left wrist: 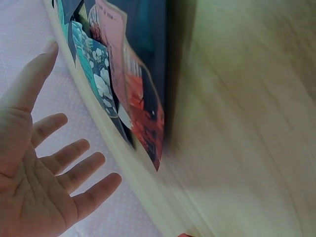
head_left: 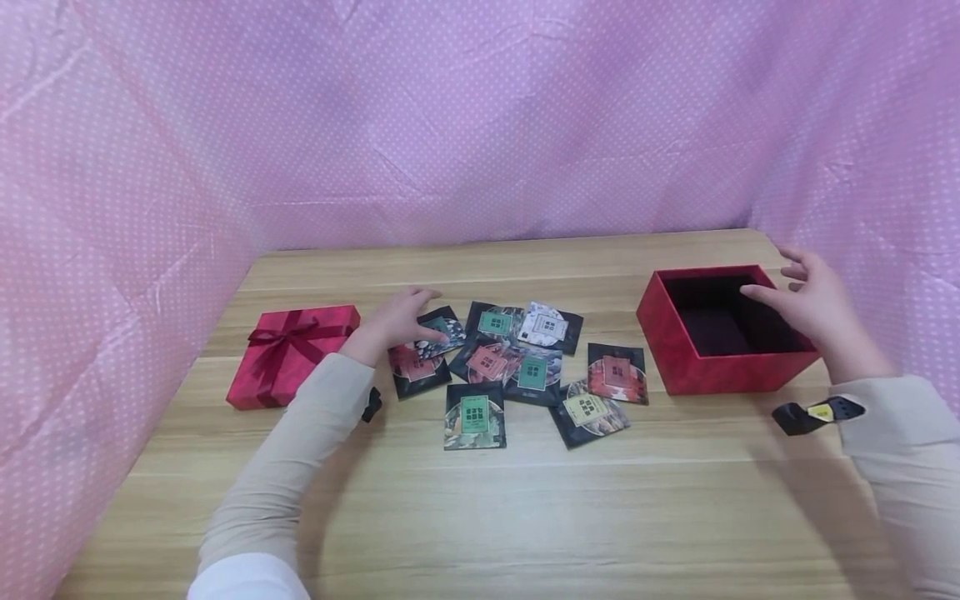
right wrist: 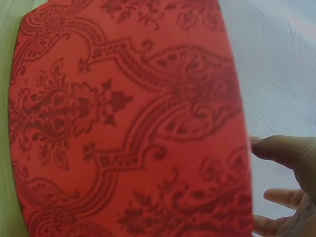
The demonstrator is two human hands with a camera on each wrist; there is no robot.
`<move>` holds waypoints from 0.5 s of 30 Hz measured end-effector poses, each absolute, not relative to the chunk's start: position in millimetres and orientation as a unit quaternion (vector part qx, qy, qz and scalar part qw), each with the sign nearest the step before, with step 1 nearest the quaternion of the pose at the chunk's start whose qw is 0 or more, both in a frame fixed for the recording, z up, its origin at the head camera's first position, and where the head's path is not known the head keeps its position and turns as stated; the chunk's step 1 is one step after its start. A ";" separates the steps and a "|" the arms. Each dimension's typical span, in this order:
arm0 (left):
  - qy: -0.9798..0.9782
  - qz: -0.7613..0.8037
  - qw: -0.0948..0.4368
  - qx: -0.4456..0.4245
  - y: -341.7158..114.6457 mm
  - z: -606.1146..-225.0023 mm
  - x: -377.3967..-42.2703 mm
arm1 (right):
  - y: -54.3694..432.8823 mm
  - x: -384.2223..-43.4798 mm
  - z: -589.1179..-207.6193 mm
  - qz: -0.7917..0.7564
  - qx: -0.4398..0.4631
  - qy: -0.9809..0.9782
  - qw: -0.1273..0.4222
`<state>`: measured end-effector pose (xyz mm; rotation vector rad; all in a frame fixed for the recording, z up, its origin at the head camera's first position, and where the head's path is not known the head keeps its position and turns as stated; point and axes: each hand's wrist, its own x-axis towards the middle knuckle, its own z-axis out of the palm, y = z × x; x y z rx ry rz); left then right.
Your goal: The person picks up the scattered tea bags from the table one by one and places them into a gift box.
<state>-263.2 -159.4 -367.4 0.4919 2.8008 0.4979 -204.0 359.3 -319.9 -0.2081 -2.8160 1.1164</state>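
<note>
The left hand point(head_left: 393, 321) is spread beside the leftmost sachets point(head_left: 420, 368); the right hand point(head_left: 813, 300), fingers parted, is at the box's point(head_left: 735, 375) far-right rim, thumb over the opening, though contact is hard to judge. The box walls stand just right of the sachet cluster. The ribboned lid point(head_left: 296, 358) lies left. Room remains on the near table point(head_left: 525, 517); pink cloth point(head_left: 487, 125) borders its far edge.
</note>
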 end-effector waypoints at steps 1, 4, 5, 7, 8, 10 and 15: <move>0.962 0.173 0.129 0.166 -159.0 -367.5 -263.1 | 360.7 -203.5 -321.0 0.369 -0.071 -0.926 0.048; 0.961 0.176 0.137 0.164 -157.0 -367.5 -262.4 | 365.1 -202.1 -324.3 0.370 -0.081 -0.925 0.034; 0.960 0.177 0.140 0.163 -156.3 -367.1 -262.1 | 367.0 -201.5 -325.6 0.368 -0.084 -0.925 0.029; 0.960 0.178 0.144 0.161 -155.1 -366.3 -261.4 | 371.8 -200.6 -328.4 0.376 -0.088 -0.922 0.021; 0.959 0.180 0.147 0.160 -154.8 -365.9 -261.1 | 374.1 -200.3 -330.0 0.383 -0.089 -0.919 0.019; 0.959 0.185 0.150 0.156 -154.6 -365.0 -261.2 | 378.9 -200.0 -333.1 0.412 -0.083 -0.907 0.014; 0.958 0.190 0.154 0.150 -154.7 -364.6 -263.3 | 388.3 -200.6 -338.0 0.480 -0.066 -0.875 -0.005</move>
